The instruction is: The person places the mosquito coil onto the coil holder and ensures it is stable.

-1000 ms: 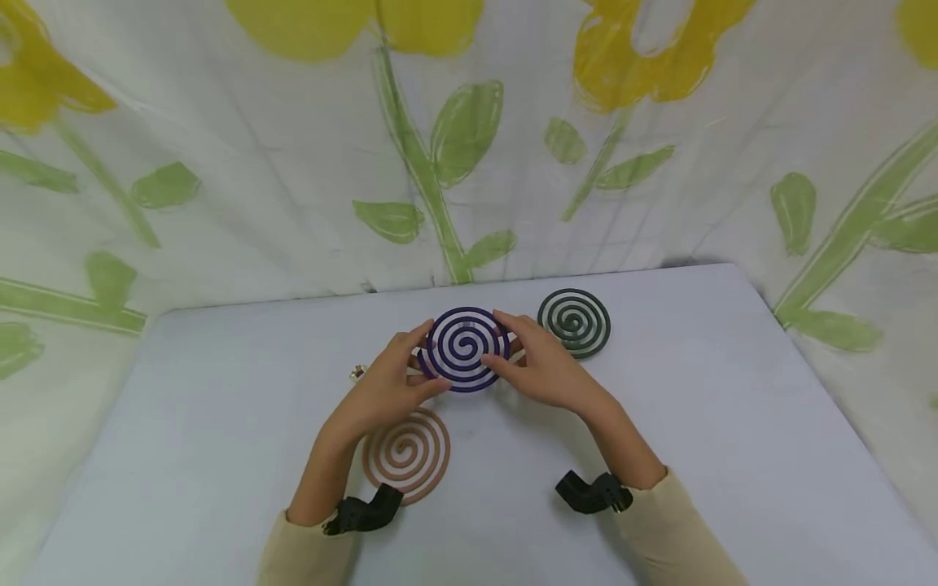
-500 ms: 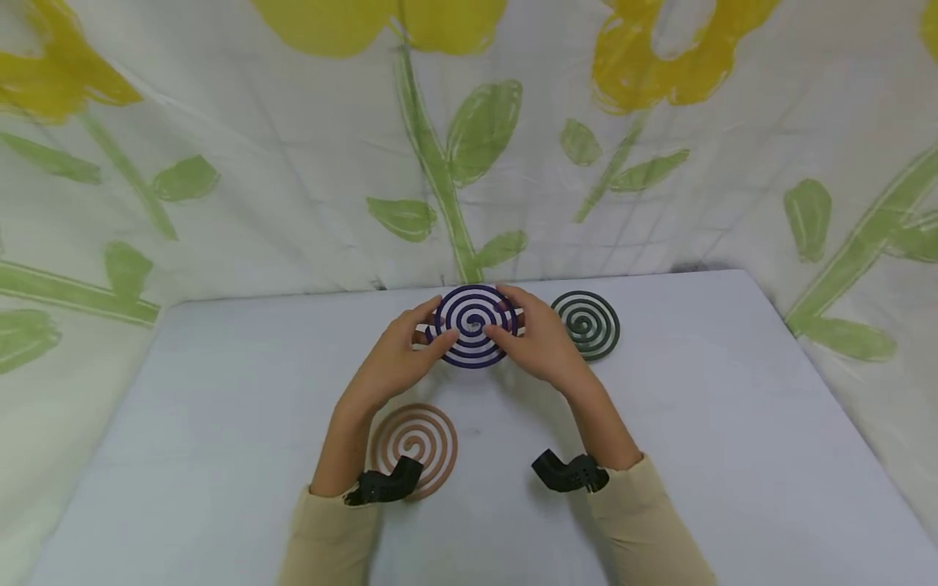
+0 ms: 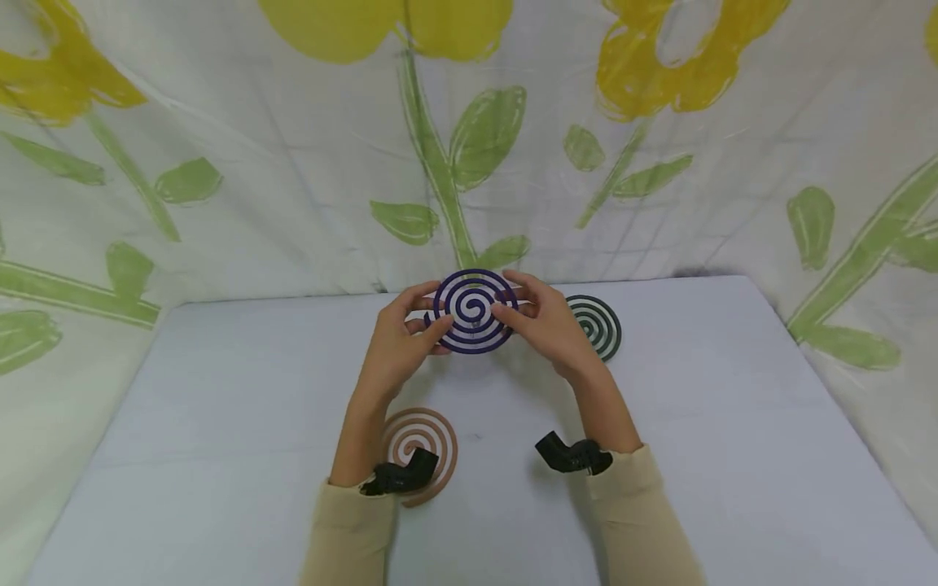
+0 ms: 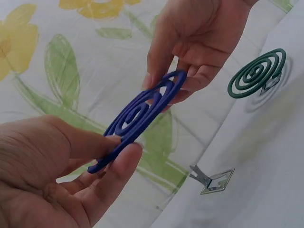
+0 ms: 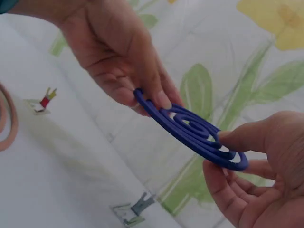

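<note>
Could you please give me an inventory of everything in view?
Table: one, white, below.
Floral backdrop: one, white, yellow and green, behind.
Held coil: one, blue-violet, raised at centre.
Far coil: one, dark green, far side, right of centre.
Near coil: one, brown, near side, left of centre.
Covered stand: one, silvery, under the far coil.
Bare stand: one, silvery, by the far edge.
Coloured stand: one, red and yellow, beyond the near coil.
Wrist cameras: two, black, left and right.
Sleeves: two, beige, at the bottom.
Left hand: one, bare, pinching the held coil's left side.
Right hand: one, bare, pinching its right side.
</note>
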Tool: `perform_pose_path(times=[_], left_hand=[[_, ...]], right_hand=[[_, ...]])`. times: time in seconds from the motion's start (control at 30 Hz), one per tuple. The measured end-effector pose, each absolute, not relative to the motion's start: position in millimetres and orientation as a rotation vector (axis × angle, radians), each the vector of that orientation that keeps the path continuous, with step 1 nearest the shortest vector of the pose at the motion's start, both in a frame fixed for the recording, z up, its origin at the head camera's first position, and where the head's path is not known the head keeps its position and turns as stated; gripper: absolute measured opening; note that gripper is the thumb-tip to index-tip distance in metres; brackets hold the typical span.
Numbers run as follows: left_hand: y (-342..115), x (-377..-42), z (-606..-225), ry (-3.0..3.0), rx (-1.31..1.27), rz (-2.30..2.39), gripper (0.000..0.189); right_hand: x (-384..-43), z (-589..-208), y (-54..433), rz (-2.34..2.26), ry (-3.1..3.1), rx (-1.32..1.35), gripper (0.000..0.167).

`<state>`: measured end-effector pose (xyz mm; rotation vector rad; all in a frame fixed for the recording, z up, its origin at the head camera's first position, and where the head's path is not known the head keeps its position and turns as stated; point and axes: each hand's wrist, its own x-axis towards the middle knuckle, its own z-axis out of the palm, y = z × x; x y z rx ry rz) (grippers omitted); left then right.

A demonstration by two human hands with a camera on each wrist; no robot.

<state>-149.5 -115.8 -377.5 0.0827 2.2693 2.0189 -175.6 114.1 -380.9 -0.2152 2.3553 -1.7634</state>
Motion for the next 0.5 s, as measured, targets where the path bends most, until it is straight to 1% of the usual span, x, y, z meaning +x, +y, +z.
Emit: perform_pose_path(times=[0.07, 0.23, 0.3, 0.5], left_hand=[[-112.6, -150.2, -380.0, 2.259, 0.054, 2.063, 0.057], [-106.2, -153.0, -383.6, 2.241, -0.015, 2.104, 0.056], [-104.5, -154.8, -385.1, 2.236, -0.039, 2.111, 0.056], [-101.5, -161.2, -391.1, 2.246, -0.050, 2.082, 0.053]], right_hand=[[-177.5, -382.0, 116.6, -1.807, 2.316, -0.188, 0.061], [-181.8, -386.4, 115.3, -1.800, 2.337, -0.224, 0.057], [-183.1, -388.2, 113.2, -1.784, 2.359, -0.221, 0.058], [-183.9, -401.9, 103.7, -1.741, 2.430, -0.200, 0.067]])
